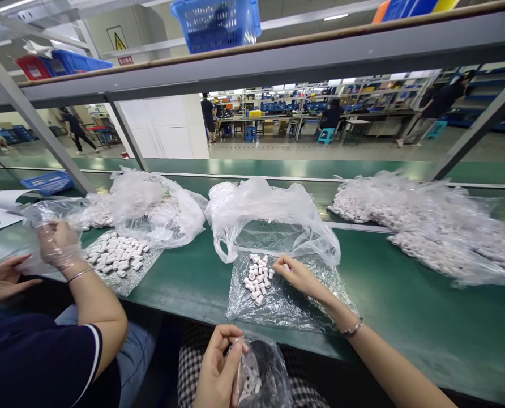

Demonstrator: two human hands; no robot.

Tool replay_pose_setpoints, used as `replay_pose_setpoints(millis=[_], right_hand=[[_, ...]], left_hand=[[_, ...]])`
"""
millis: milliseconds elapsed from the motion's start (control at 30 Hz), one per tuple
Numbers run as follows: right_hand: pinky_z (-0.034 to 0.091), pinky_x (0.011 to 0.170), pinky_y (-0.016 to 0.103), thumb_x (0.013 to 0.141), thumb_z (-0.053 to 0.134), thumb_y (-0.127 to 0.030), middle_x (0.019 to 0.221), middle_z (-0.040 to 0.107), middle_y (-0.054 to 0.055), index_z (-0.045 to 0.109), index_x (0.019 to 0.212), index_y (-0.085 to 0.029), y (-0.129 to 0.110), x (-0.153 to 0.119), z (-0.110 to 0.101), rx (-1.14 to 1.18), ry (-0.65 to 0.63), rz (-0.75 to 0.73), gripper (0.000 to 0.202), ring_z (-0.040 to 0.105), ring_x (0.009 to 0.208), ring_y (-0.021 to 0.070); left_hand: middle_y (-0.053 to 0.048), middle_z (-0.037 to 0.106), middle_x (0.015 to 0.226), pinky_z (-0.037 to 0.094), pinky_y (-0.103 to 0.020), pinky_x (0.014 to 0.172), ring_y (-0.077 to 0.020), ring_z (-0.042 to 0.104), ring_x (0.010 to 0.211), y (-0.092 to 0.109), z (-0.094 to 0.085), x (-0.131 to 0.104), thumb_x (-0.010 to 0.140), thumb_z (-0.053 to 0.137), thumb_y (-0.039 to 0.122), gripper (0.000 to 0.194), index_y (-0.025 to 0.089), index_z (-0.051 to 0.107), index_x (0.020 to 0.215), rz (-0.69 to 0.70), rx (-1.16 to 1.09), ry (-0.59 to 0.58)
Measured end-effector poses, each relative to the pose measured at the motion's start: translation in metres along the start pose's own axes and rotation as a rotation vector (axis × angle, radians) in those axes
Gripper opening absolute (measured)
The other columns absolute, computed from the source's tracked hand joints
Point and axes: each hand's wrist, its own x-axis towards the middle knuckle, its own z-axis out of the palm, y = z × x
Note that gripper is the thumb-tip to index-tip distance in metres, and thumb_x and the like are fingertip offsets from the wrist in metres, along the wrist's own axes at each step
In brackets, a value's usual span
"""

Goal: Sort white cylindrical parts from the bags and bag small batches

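Note:
My left hand (219,365) grips a clear plastic bag (273,362) at its edge, low over my lap. Several small white plastic pieces (251,381) lie inside that bag. On the bench, my right hand (292,275) has its fingers pinched together just right of a pile of short white plastic fittings (259,279); what is between the fingertips is too small to make out. The pile rests on a flat clear plastic sheet (278,314). Behind it lies a translucent white carrier bag (269,198), its mouth and handles facing me.
A co-worker's hand (59,243) is inside a clear bag at the left, beside another pile of white fittings (119,252). Filled clear bags (431,221) are heaped at the right on the green bench (375,266). A shelf beam (278,68) spans above.

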Motion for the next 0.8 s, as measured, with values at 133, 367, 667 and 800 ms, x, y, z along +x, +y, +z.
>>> replay_pose_setpoints(millis=[133,367,667,800], right_hand=[[0.025,0.062,0.016,0.083,0.053,-0.059,0.076,0.057,0.0,0.06,0.106,-0.02,0.0,-0.002,0.007,-0.314,0.036,-0.075,0.045,0.042,0.066,0.0041],[0.017,0.043,0.016,0.083,0.045,-0.064,0.073,0.046,-0.002,0.044,0.088,-0.018,-0.012,-0.009,-0.005,0.533,-0.148,0.157,0.047,0.026,0.052,-0.0001],[0.023,0.057,0.015,0.089,0.038,-0.062,0.083,0.06,0.004,0.054,0.087,-0.015,-0.013,-0.016,0.021,-0.103,0.017,-0.001,0.05,0.041,0.064,0.0031],[0.017,0.062,0.02,0.095,0.031,-0.051,0.094,0.064,0.005,0.055,0.101,-0.018,-0.006,-0.018,0.041,-0.582,0.028,-0.016,0.041,0.049,0.069,0.0074]], left_hand=[[-0.002,0.061,0.087,0.018,-0.015,0.033,0.0029,0.028,0.032,-0.001,-0.001,0.0,0.082,0.065,0.058,0.046,0.017,0.053,0.099,-0.011,-0.007,0.004],[-0.002,0.061,0.089,0.02,-0.016,0.033,0.0027,0.028,0.033,0.0,0.0,-0.001,0.082,0.064,0.06,0.046,0.018,0.053,0.098,-0.021,-0.006,-0.004],[-0.003,0.062,0.089,0.017,-0.016,0.033,0.0029,0.029,0.032,-0.003,0.001,0.0,0.083,0.063,0.06,0.046,0.018,0.053,0.1,-0.018,-0.006,-0.018],[-0.003,0.061,0.09,0.018,-0.017,0.034,0.0027,0.028,0.033,-0.006,-0.003,0.001,0.085,0.061,0.058,0.044,0.018,0.053,0.101,-0.003,0.007,-0.023]])
